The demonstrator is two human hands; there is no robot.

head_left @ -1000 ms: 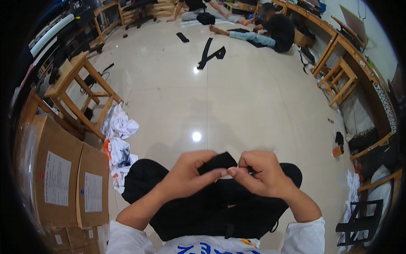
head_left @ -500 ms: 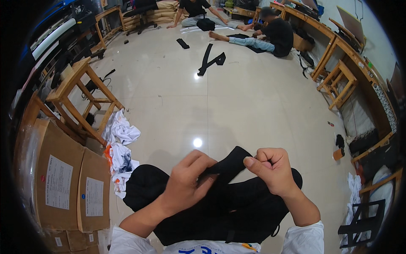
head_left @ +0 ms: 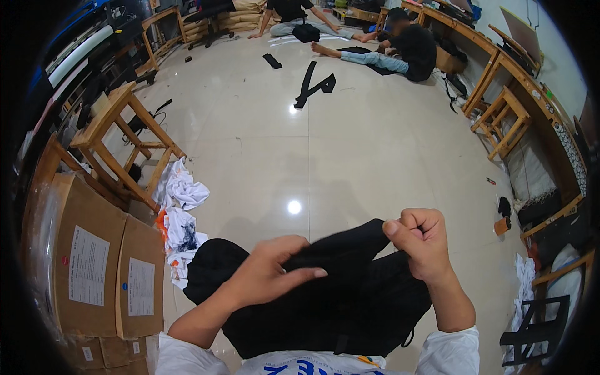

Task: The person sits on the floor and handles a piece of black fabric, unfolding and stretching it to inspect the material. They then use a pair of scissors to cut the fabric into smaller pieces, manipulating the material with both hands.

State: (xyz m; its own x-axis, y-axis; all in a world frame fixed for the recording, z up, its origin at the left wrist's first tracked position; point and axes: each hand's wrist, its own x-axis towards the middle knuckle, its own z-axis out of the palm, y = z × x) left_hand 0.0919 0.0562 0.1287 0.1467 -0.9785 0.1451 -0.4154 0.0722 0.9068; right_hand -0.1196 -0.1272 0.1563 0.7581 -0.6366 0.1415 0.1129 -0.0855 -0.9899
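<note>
A black fabric strip (head_left: 353,242) stretches between my two hands above my lap. My right hand (head_left: 425,244) pinches its upper right end between thumb and curled fingers. At the other end, my left hand (head_left: 269,269) has the strip between its fingers and thumb; the fingertips go behind the cloth and the thumb lies in front. The left grip looks loose. Beneath both hands, black trousers (head_left: 215,265) cover my bent legs, and the strip's lower part blends into that black, so its edge cannot be made out.
Cardboard boxes (head_left: 87,250) stack at the left, beside crumpled white cloths (head_left: 181,187) and a wooden stool (head_left: 103,134). Black strips (head_left: 306,87) lie on the tiled floor ahead. Two people sit farther back, one (head_left: 415,50) at the right. Another stool (head_left: 503,122) stands right.
My right hand has moved right and slightly up, drawing the strip's end along. My left hand has shifted slightly, its thumb now stretched farther out. The strip lies flatter and longer between them.
</note>
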